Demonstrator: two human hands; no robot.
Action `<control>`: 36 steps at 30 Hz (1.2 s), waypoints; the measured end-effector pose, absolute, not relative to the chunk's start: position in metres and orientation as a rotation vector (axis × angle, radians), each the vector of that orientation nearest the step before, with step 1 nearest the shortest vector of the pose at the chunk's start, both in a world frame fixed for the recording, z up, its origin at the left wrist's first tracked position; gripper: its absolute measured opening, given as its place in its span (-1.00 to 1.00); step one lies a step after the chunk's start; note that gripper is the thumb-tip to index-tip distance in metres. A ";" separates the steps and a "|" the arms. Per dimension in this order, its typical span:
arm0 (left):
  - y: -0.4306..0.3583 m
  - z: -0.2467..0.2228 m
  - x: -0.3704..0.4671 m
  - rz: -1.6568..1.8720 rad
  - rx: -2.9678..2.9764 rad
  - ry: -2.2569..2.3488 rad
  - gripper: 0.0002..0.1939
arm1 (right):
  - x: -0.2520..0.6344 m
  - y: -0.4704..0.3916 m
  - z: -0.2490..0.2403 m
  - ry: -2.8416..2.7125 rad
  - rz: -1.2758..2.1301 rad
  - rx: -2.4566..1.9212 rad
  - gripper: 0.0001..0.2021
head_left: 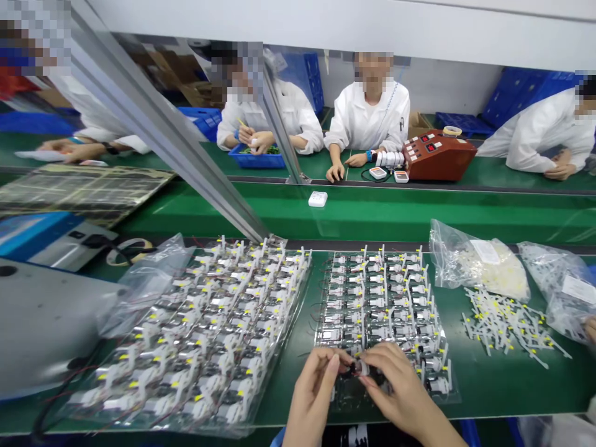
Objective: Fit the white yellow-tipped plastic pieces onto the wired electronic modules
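Observation:
At the front edge of the clear tray (377, 310) in the middle, my hands meet over one small black-and-white motor-like part (359, 367). My left hand (319, 385) pinches its dark end between thumb and fingers. The pale end sits in the fingertips of my right hand (395, 382). Finer detail of the part is hidden by the fingers. Rows of similar white parts with yellow tips and thin tubes fill the tray beyond my hands. A larger clear tray (274, 372) of such parts lies to the left.
Loose white tubes with yellow tips (505, 320) lie at right, beside a bag of pale pieces (484, 264) and another clear bag (565, 288). A metal post (186, 130) slants up behind the left tray. A white device (318, 198) lies on the green belt (386, 214); co-workers sit across.

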State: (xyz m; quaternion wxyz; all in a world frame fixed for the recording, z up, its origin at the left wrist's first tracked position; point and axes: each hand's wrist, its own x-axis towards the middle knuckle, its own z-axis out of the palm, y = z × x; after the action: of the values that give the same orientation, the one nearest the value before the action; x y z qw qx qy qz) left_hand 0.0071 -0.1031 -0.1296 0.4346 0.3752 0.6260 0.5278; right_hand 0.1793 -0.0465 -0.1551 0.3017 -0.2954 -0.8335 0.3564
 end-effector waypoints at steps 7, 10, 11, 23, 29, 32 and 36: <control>-0.098 -0.153 0.024 1.337 0.874 1.362 -0.66 | 0.185 -0.042 -0.154 -2.064 0.839 -0.813 -0.75; -0.095 -0.159 0.028 1.343 0.841 1.384 -0.65 | 0.188 -0.042 -0.153 -2.115 0.727 -0.836 -0.71; -0.094 -0.159 0.028 1.344 0.835 1.391 -0.66 | 0.189 -0.042 -0.153 -2.136 0.697 -0.843 -0.70; -0.080 -0.151 0.025 1.300 0.634 1.438 -0.65 | 0.195 -0.039 -0.158 -1.919 0.901 -0.843 -0.67; -0.078 -0.157 0.028 1.294 0.620 1.346 -0.64 | 0.200 -0.036 -0.156 -1.818 0.956 -0.869 -0.70; -0.076 -0.155 0.030 1.234 0.742 1.320 -0.61 | 0.203 -0.036 -0.153 -1.848 0.956 -0.832 -0.71; -0.073 -0.150 0.032 1.159 0.809 1.364 -0.65 | 0.220 -0.033 -0.149 -1.928 0.911 -0.835 -0.74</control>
State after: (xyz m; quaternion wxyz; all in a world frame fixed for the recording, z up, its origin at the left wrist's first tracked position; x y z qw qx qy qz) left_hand 0.0316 -0.0725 -0.1502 0.5553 0.3426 0.5774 0.4907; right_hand 0.2198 -0.0326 -0.1486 0.4133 -0.3320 -0.7667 0.3622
